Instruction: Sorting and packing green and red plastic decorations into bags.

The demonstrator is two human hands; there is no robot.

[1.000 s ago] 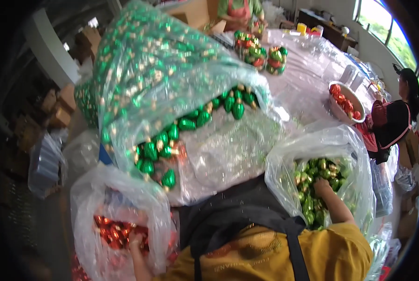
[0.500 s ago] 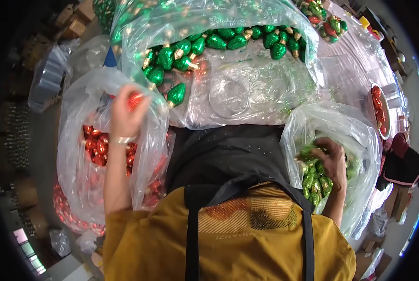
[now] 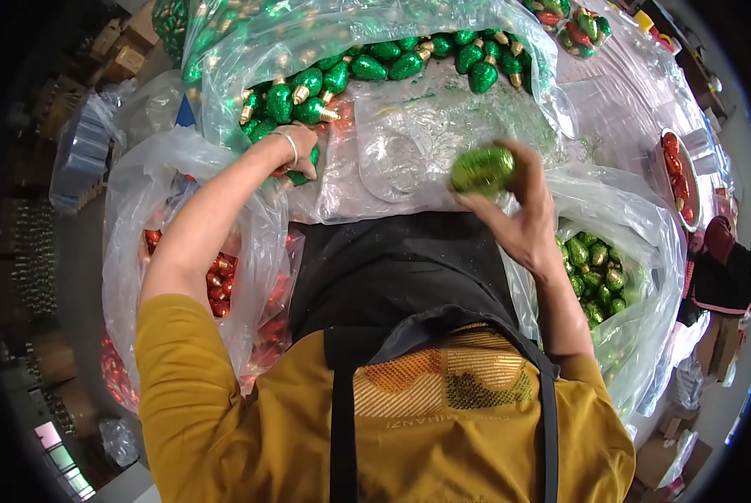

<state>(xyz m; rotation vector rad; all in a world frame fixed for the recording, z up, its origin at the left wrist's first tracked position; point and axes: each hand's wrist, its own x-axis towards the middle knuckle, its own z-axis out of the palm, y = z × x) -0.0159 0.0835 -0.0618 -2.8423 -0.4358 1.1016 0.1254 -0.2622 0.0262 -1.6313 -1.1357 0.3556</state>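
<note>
My left hand (image 3: 298,149), with a band at its wrist, is closed over a dark green glittery bulb-shaped ornament (image 3: 306,172) at the table's near left; its fingertips are partly hidden. In front of my lap, my right hand (image 3: 522,210) holds up a lime-green glittery ornament (image 3: 482,170) between thumb and fingers, slightly blurred. Between the hands lies a clear round plastic container (image 3: 400,163). Farther back, dark green ornaments (image 3: 280,102) with gold screw-like caps spill from a large clear bag (image 3: 375,25).
Red ornaments (image 3: 221,289) fill an open plastic bag (image 3: 136,201) on my left. On my right, another bag (image 3: 644,222) holds lime-green ornaments (image 3: 593,272). A white dish of red ornaments (image 3: 675,178) stands at the far right. Clear packs of mixed ornaments (image 3: 585,33) lie at the back right.
My left hand has moved from above the red bag, where it held a red ornament, to the dark green ornament. My right hand has lifted a lime-green ornament out of its bag toward the middle.
</note>
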